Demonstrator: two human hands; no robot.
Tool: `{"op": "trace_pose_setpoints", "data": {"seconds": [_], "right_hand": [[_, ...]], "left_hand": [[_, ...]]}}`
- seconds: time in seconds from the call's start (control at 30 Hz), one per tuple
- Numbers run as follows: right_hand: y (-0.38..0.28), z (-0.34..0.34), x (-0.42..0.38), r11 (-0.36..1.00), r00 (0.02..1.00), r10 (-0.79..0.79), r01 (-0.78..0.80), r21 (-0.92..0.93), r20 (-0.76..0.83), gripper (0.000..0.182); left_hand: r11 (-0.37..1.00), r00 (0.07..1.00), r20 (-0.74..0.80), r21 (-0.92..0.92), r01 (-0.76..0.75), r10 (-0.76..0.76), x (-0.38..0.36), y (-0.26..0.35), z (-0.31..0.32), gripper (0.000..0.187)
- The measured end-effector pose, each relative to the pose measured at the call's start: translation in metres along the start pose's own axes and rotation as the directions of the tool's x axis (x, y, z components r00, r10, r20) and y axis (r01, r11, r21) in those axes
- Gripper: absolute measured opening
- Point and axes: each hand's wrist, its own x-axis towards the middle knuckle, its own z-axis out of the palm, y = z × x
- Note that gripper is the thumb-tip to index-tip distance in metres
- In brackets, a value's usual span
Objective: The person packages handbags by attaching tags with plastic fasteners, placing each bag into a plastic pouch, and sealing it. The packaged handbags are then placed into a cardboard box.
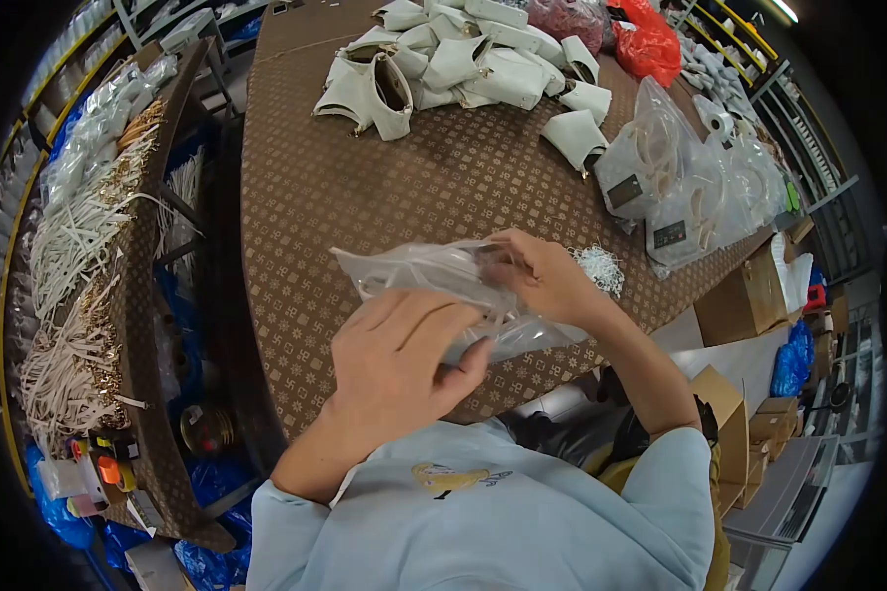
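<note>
A clear plastic bag (394,268) with pale straps or a pale item inside lies at the near part of the brown patterned table, between my two hands. My left hand (399,355) is over the bag's left and near side, its fingers bent and the thumb apart from them; the fingertips rest at the plastic. At the bag's right end my right hand (537,271) has its fingers curled onto the plastic, partly blurred. Just right of that hand sits a small heap of white thin ties (598,269).
White handbags (453,59) are piled on the table's (306,197) far side. Filled clear bags (700,187) lie at the right, near a red plastic bag (646,39). A side rack (148,295) at the left holds many straps (79,227). Cardboard boxes (744,295) stand at the right.
</note>
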Motion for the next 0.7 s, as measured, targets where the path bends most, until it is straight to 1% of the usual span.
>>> {"op": "trace_pose_setpoints", "data": {"seconds": [0.03, 0.07, 0.1, 0.13, 0.2, 0.23, 0.27, 0.3, 0.33, 0.37, 0.4, 0.43, 0.47, 0.5, 0.53, 0.57, 0.6, 0.63, 0.67, 0.7], "right_hand": [[-0.002, 0.001, 0.002, 1.000, 1.000, 0.002, -0.002, -0.007, -0.001, 0.040], [-0.005, 0.005, 0.003, 1.000, 1.000, 0.017, -0.017, 0.017, 0.010, 0.041], [-0.006, 0.009, 0.002, 0.999, 0.999, 0.031, -0.031, 0.043, 0.019, 0.042], [-0.008, 0.009, -0.002, 0.999, 0.999, 0.035, -0.036, 0.040, 0.012, 0.042], [-0.013, 0.009, -0.011, 0.994, 0.995, -0.074, 0.068, -0.090, -0.063, 0.039], [-0.017, 0.011, -0.017, 0.995, 0.995, -0.059, 0.052, -0.085, -0.076, 0.039], [-0.024, 0.014, -0.022, 0.960, 0.988, -0.136, 0.115, -0.255, -0.068, 0.038], [-0.028, 0.018, -0.024, 0.891, 0.976, -0.214, 0.175, -0.419, -0.047, 0.036], [-0.027, 0.021, -0.023, 0.846, 0.974, -0.218, 0.162, -0.508, -0.053, 0.038], [-0.029, 0.019, -0.022, 0.845, 0.975, -0.214, 0.152, -0.513, -0.065, 0.038], [-0.030, 0.015, -0.019, 0.947, 0.999, -0.050, 0.047, -0.318, -0.001, 0.037], [-0.031, 0.015, -0.018, 0.989, 0.990, 0.099, -0.087, -0.115, 0.102, 0.035], [-0.027, 0.018, -0.017, 0.989, 0.989, 0.107, -0.095, -0.115, 0.104, 0.035], [-0.018, 0.025, -0.014, 0.973, 0.980, 0.099, -0.131, 0.190, 0.173, 0.033], [-0.013, 0.030, -0.012, 0.862, 0.970, 0.070, -0.175, 0.475, 0.231, 0.031], [-0.012, 0.033, -0.014, 0.861, 0.970, 0.078, -0.182, 0.476, 0.229, 0.031], [-0.013, 0.034, -0.015, 0.858, 0.982, 0.069, -0.148, 0.493, 0.175, 0.029], [-0.014, 0.035, -0.016, 0.858, 0.992, 0.057, -0.108, 0.502, 0.116, 0.028], [-0.012, 0.040, -0.020, 0.832, 0.996, 0.052, -0.084, 0.549, 0.073, 0.024], [-0.016, 0.040, -0.022, 0.833, 0.997, 0.060, -0.081, 0.548, 0.056, 0.024]], "left_hand": [[1.000, 1.000, -0.006, -0.005, -0.001, 0.001, 0.004, -0.006, 0.008, 0.006], [0.999, 0.982, 0.187, -0.045, -0.021, 0.029, 0.002, -0.013, 0.021, 0.008], [0.995, 0.925, 0.374, -0.089, -0.038, 0.069, -0.002, -0.018, 0.029, 0.009], [0.994, 0.924, 0.374, -0.097, -0.042, 0.075, -0.008, -0.020, 0.031, 0.009], [0.990, 0.939, 0.313, -0.069, -0.126, 0.141, -0.015, -0.029, 0.029, 0.011], [0.988, 0.934, 0.324, -0.086, -0.127, 0.149, -0.018, -0.033, 0.026, 0.011], [0.987, 0.957, 0.274, -0.152, -0.051, 0.091, -0.023, -0.036, 0.023, 0.013], [0.976, 0.973, 0.227, -0.218, 0.020, 0.031, -0.025, -0.038, 0.021, 0.014], [0.973, 0.972, 0.230, -0.229, 0.014, 0.040, -0.029, -0.035, 0.020, 0.014], [0.980, 0.916, 0.389, -0.119, 0.159, -0.101, -0.036, -0.029, 0.017, 0.015], [0.960, 0.818, 0.520, 0.015, 0.280, -0.247, -0.040, -0.027, 0.016, 0.016], [0.960, 0.817, 0.524, 0.007, 0.279, -0.241, -0.046, -0.032, 0.021, 0.016], [0.963, 0.819, 0.519, 0.025, 0.270, -0.243, -0.058, -0.041, 0.032, 0.018], [0.965, 0.823, 0.512, 0.045, 0.259, -0.245, -0.060, -0.045, 0.034, 0.019], [0.965, 0.821, 0.516, 0.041, 0.260, -0.244, -0.058, -0.049, 0.036, 0.019], [0.886, 0.661, 0.678, -0.028, 0.462, -0.323, -0.053, -0.051, 0.038, 0.022], [0.761, 0.466, 0.817, -0.053, 0.647, -0.340, -0.050, -0.052, 0.038, 0.025], [0.763, 0.472, 0.817, -0.062, 0.643, -0.332, -0.054, -0.053, 0.038, 0.025], [0.649, 0.525, 0.820, -0.274, 0.710, -0.228, -0.060, -0.054, 0.040, 0.026], [0.488, 0.577, 0.807, -0.457, 0.744, -0.125, -0.060, -0.051, 0.039, 0.026]]}}
